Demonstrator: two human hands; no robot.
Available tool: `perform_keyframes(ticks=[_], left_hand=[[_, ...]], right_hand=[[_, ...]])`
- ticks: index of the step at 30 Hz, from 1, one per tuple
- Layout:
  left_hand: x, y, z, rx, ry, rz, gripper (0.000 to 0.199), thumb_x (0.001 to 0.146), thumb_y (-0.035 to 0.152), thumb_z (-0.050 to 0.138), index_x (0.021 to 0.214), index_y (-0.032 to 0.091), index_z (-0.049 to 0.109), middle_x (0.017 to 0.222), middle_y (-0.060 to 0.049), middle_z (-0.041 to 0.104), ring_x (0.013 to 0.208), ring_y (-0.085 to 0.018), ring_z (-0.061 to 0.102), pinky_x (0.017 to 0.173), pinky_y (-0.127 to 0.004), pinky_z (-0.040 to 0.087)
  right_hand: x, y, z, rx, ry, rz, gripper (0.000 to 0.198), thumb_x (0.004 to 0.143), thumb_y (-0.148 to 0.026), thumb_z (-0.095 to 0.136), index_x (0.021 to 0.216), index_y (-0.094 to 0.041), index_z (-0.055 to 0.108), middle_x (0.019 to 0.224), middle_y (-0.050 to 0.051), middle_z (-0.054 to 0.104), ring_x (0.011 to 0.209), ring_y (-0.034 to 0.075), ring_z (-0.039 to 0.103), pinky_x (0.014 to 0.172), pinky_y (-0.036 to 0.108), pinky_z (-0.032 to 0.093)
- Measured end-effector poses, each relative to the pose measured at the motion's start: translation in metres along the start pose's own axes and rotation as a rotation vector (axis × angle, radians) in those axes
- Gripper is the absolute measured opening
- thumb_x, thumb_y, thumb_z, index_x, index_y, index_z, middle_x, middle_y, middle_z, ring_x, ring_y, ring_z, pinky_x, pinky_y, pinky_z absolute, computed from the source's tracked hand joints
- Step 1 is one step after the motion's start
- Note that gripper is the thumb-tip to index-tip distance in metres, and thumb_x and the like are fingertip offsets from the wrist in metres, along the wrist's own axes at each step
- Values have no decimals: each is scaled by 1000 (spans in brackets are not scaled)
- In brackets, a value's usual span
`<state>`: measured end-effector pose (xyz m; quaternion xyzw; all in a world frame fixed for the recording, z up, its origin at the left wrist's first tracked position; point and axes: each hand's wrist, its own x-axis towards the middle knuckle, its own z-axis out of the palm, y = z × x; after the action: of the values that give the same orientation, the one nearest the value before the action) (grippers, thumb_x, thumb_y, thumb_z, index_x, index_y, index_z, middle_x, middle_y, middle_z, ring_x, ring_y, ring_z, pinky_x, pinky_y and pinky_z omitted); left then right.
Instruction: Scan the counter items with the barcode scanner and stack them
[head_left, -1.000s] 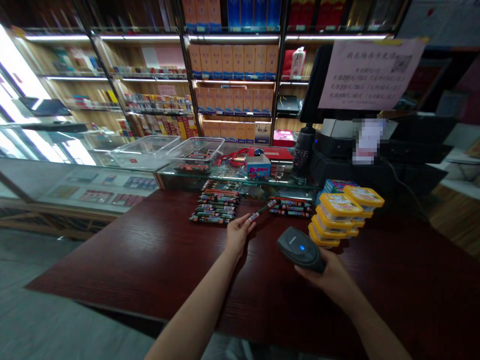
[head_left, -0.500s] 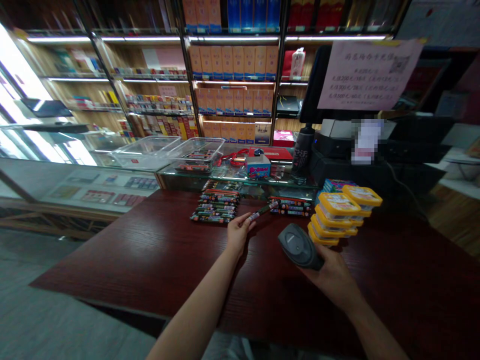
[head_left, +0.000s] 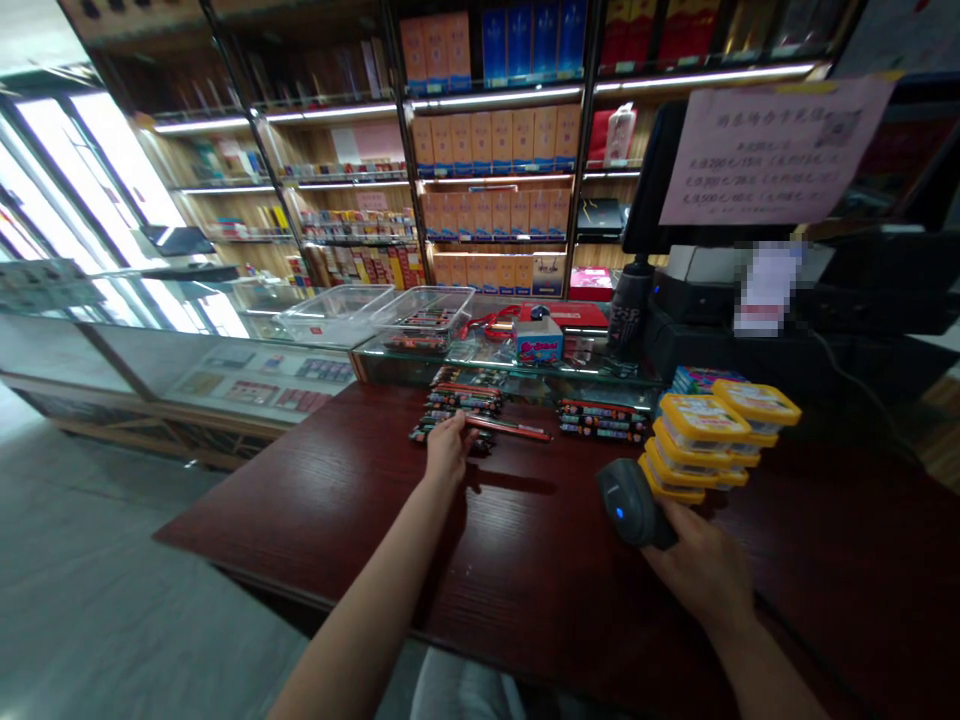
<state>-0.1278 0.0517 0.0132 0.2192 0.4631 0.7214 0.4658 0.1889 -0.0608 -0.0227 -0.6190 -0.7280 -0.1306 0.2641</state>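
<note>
My left hand (head_left: 448, 448) is closed on the end of a slim stick-shaped packet (head_left: 517, 430), reddish with dark parts, which points right above the table. That hand is at the front of a stack of similar packets (head_left: 465, 390) and partly hides it. To the right lies a second, smaller stack of dark slim packets (head_left: 602, 420). My right hand (head_left: 701, 565) grips a dark grey barcode scanner (head_left: 630, 505), which shows a blue light on its top. Just beyond the scanner are stacked yellow-lidded plastic tubs (head_left: 701, 420).
Behind the dark red wooden table (head_left: 315, 500) runs a glass counter with clear plastic bins (head_left: 424, 325) and a small colourful box (head_left: 538, 342). A monitor bearing a pink paper sign (head_left: 772, 150) stands back right. Shelves of boxes (head_left: 495, 140) line the wall.
My left hand has moved left from beside the smaller stack to the larger one; I cannot tell whether its packet is the same. A blue light now shows on the scanner. The view has shifted left.
</note>
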Motion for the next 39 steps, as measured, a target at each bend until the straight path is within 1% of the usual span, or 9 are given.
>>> perform_keyframes(ticks=[8,11,13,15,18,20,24,31,39], left_hand=[[10,28,-70,162,253,54,16,77,21,61,65,11,57,61,-1,57,52,-8,56,55,-21,53],[9,31,-81,490,217,130,19,78,26,59,76,8,63,67,-4,58,59,-13,60,62,-28,55],[5,34,-83,849,221,294,26,75,28,62,91,9,67,80,-8,60,71,-19,62,72,-35,54],[-1,35,-82,1187,161,527,35,72,28,65,104,15,68,96,-9,59,87,-23,61,83,-38,51],[-5,31,-79,1433,-171,711,30,74,25,63,102,23,70,102,-6,57,96,-21,58,90,-34,47],[-3,25,-78,1459,-315,726,24,75,20,61,95,24,72,97,-4,59,94,-19,57,89,-31,47],[6,14,-79,1421,-260,777,18,75,15,59,87,20,72,93,-5,60,90,-18,57,86,-32,48],[-9,19,-74,1513,-272,848,26,74,17,63,100,21,68,100,-5,59,94,-20,55,89,-34,46],[-20,4,-27,1498,-420,949,25,78,26,62,102,22,67,104,-6,57,100,-22,52,91,-37,44]], right_hand=[[0,-3,-4,0,-30,1,30,81,-37,50,102,-18,61,92,9,72,75,23,67,60,30,44],[-1,-2,-3,-6,-27,6,30,81,-37,51,102,-19,61,92,8,72,75,23,67,60,29,43],[-2,-1,-2,0,-21,7,31,80,-38,52,103,-20,61,91,7,72,73,23,67,60,29,43],[-2,-1,-2,-5,-17,0,31,80,-39,52,102,-20,61,89,7,72,72,22,67,59,29,43],[-2,-1,-2,-24,-18,-12,29,81,-37,52,101,-19,62,86,8,72,71,22,67,58,29,42],[-2,-2,-2,-27,-26,-6,28,81,-36,51,101,-20,61,86,7,72,70,22,67,58,29,43],[-2,-3,-4,-9,-36,-10,29,80,-35,50,102,-20,61,89,7,72,72,23,68,59,30,43],[-3,-3,-4,-1,-57,13,31,79,-35,52,104,-20,61,89,8,72,73,24,68,60,31,44],[1,-6,-7,19,-91,51,28,77,-31,56,103,-21,61,93,7,72,79,22,68,64,29,46]])
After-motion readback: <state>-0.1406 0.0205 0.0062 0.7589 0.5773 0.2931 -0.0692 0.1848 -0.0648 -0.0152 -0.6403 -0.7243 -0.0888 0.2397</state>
